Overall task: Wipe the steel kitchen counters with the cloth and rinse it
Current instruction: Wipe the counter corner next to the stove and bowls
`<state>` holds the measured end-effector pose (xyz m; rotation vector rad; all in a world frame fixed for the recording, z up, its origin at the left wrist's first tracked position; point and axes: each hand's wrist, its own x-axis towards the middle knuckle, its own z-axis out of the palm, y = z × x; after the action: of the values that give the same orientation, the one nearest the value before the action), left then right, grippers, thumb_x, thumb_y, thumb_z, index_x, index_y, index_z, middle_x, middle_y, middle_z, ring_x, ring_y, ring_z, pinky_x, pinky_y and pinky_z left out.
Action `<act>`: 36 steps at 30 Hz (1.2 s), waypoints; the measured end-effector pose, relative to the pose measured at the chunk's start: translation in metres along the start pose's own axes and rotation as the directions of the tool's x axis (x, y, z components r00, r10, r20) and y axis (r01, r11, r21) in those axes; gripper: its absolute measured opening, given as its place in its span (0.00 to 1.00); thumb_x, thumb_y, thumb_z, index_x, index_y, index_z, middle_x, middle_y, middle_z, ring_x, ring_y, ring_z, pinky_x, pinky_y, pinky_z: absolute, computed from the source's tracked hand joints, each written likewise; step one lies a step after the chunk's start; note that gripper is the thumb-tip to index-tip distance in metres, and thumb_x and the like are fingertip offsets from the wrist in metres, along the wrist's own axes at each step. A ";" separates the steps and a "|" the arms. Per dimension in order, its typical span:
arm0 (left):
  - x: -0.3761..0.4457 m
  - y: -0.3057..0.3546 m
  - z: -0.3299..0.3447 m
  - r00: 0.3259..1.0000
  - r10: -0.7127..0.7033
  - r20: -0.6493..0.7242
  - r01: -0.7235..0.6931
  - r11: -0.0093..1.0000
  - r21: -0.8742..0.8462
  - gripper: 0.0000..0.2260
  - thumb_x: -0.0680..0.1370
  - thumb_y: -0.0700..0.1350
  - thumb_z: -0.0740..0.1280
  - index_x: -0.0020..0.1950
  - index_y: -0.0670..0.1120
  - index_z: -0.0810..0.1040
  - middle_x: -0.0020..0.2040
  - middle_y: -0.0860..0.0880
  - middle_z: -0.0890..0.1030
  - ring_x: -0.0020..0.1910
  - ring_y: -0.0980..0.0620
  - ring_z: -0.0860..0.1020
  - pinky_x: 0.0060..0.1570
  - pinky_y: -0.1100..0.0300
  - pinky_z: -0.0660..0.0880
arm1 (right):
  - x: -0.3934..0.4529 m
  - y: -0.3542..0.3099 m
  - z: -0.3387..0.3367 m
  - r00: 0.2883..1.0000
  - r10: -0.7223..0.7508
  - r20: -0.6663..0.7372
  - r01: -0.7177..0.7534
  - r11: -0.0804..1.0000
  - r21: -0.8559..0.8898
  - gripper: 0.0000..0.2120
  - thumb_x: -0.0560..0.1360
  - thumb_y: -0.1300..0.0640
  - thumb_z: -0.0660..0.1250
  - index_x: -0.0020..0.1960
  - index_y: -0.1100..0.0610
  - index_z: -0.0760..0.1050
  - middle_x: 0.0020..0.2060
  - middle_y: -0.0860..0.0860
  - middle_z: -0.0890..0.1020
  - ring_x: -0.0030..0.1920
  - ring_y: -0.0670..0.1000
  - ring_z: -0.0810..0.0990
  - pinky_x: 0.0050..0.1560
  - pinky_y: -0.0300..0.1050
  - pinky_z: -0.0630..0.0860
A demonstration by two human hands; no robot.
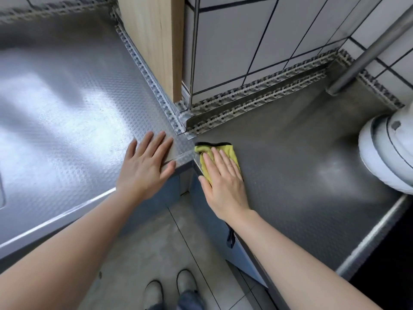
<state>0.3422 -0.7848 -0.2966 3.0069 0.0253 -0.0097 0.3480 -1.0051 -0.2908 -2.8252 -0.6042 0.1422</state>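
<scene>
- The cloth (pixel 220 154) is yellow with a dark edge along its far side, bunched into a small flat pad. It lies on the darker right-hand bench (pixel 301 166), right at that bench's inner corner, just beside the seam where it meets the left-hand bench (pixel 67 97).
- The right hand (pixel 223 177) lies flat on top of the cloth, fingers straight and together, pressing it down rather than clutching it. Most of the cloth is hidden under the palm; only its far and left parts show.
- The left hand (pixel 146 166) rests flat on the left-hand bench, fingers spread and holding nothing, just across the seam from the cloth. It looks like a brace for leaning.
- Judging by this, the wiping step is under way, with the stroke at the corner of the right-hand bench.
- How much has been wiped I cannot tell. The left-hand bench shines strongly, but that may be only light on its patterned steel. The right-hand bench is duller, with a pale smudge to the right of the cloth, toward the white appliance (pixel 388 153).
- Seemingly left: the stretch of right-hand bench beyond the cloth, up to the patterned trim strip (pixel 257 95) and round the metal pole (pixel 368 48).
- Rinsing is yet to come. No tap shows near the cloth.
- Whether the cloth is wet or dirty cannot be told.
</scene>
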 end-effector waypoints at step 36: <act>-0.079 -0.037 -0.016 0.942 -0.331 0.050 0.333 0.941 -0.053 0.27 0.82 0.59 0.49 0.79 0.51 0.56 0.80 0.50 0.52 0.79 0.47 0.49 0.75 0.45 0.48 | 0.040 -0.037 0.004 0.980 -0.191 -0.055 0.196 0.977 0.090 0.25 0.80 0.69 0.54 0.76 0.58 0.63 0.77 0.55 0.60 0.78 0.55 0.54 0.78 0.46 0.45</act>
<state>0.2629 -0.7473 -0.2846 2.9010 0.5188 -0.1017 0.3697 -0.9548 -0.2866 -2.6525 -0.8342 0.0673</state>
